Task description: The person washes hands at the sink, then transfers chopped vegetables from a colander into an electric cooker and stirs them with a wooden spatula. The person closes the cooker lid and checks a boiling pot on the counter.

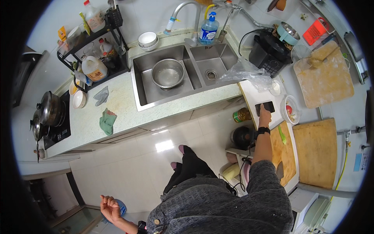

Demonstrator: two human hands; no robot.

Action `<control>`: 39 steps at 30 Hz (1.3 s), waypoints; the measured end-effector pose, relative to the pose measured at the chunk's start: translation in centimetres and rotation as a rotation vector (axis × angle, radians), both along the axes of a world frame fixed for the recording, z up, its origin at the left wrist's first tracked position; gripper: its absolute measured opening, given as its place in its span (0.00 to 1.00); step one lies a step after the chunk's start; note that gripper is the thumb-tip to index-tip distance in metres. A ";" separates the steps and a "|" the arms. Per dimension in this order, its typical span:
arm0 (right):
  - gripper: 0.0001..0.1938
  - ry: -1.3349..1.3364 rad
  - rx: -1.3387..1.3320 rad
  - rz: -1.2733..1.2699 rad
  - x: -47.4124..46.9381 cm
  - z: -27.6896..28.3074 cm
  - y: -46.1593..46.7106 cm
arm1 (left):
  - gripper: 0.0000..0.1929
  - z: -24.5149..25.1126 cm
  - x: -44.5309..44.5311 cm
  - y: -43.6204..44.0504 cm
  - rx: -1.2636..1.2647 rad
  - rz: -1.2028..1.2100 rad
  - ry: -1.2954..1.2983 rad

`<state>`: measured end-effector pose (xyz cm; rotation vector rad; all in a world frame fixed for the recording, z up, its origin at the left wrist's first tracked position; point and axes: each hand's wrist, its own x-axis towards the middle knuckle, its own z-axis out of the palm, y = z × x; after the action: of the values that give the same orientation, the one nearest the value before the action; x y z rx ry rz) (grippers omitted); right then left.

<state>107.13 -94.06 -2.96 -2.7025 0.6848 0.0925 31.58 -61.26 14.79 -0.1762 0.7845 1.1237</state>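
My right hand reaches over the white side counter, an extended finger on the dark screen of a smartphone. The phone lies flat, and the hand does not grip it. Just beyond it are a clear plastic bag and a small white bowl. A white plastic basket with a red item and pale pieces stands to the right. Nearer my forearm, a green vegetable piece rests on a wooden cutting board. My left hand hangs at the lower left, empty, its fingers loosely bent and apart.
A steel bowl of water sits in the left basin of the double sink. Pots stand on the cooktop at left; a green cloth lies on the counter. An oil bottle and black appliance are low beside the side counter.
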 end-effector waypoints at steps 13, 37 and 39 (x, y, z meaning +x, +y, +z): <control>0.01 -0.037 -0.393 1.046 6.4 -6.1 -1.0 | 0.07 2.2 7.4 2.0 0.091 -0.015 0.078; 0.30 1.241 1.716 0.899 -51.8 10.7 45.4 | 0.06 -1.3 -32.6 -0.6 0.185 0.527 0.030; 0.32 1.341 1.585 1.123 -61.6 12.9 49.1 | 0.06 -0.8 -36.6 -1.1 0.178 0.586 0.091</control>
<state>45.53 -44.95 9.89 -0.8246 -0.6138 1.7776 -5.00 -62.41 13.94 -0.2137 0.7265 1.7590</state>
